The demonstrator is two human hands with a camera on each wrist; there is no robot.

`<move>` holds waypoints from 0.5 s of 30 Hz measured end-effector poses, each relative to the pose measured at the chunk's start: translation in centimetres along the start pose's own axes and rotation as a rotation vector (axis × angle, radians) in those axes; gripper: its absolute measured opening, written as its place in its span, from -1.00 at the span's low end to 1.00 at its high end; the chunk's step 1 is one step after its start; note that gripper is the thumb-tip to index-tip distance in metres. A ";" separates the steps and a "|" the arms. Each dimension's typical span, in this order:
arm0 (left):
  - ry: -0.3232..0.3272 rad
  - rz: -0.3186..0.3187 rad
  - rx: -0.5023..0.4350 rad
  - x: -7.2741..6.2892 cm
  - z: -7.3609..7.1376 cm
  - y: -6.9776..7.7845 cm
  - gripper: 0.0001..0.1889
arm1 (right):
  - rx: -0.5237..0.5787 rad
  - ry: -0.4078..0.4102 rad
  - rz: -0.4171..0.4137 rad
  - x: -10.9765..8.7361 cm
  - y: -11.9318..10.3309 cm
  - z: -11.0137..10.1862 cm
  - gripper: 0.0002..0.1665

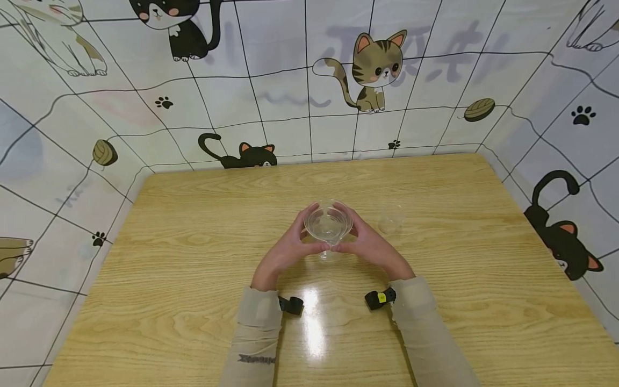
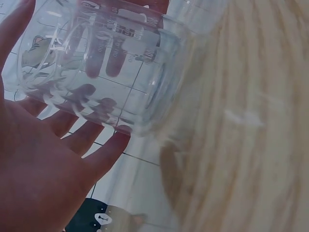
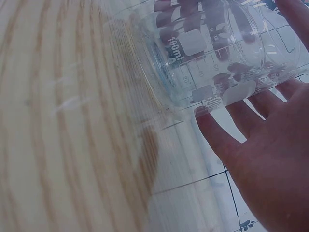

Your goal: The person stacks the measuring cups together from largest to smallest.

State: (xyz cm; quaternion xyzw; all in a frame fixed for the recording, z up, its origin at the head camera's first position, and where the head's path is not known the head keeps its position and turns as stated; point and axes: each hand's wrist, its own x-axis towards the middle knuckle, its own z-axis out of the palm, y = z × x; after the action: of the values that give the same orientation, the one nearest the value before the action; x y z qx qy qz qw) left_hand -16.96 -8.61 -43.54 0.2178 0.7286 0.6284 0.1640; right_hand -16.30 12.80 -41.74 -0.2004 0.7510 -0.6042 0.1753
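Note:
Clear glass beaker [image 1: 329, 226] stands mid-table between the two hands, its wide rim and spout showing in the head view. My left hand [image 1: 292, 244] grips its left side, fingers spread round the wall and thumb toward the near side. From the other side, my right hand [image 1: 369, 244] holds it the same way, the two thumbs nearly meeting at the front. White graduations and "100ml" are printed on the beaker [image 3: 193, 46] in the right wrist view. Fingers of the opposite hand show through the glass in both wrist views.
Another small clear glass vessel [image 1: 391, 219] stands just right of the right hand. The wooden table [image 1: 169, 258] is backed and flanked by white cloth walls [image 1: 280, 97] with cat drawings and grid lines. A bright light reflection lies between the forearms.

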 end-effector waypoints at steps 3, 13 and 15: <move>-0.007 -0.016 -0.032 -0.2 0.1 0.7 -0.08 | -0.005 -0.001 0.002 -0.1 -0.1 0.0 0.06; -0.030 0.004 -0.106 -0.3 0.5 1.4 -0.07 | 0.000 0.002 -0.004 0.0 -0.1 0.1 0.06; -0.031 0.011 -0.129 -0.2 0.5 1.2 -0.07 | -0.003 0.003 -0.002 0.0 -0.1 0.1 0.06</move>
State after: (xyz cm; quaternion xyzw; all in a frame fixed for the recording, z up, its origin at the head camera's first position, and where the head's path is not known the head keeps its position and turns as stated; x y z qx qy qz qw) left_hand -16.36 -8.19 -42.43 0.2205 0.6827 0.6714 0.1856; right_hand -16.25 12.73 -41.68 -0.2007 0.7519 -0.6036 0.1731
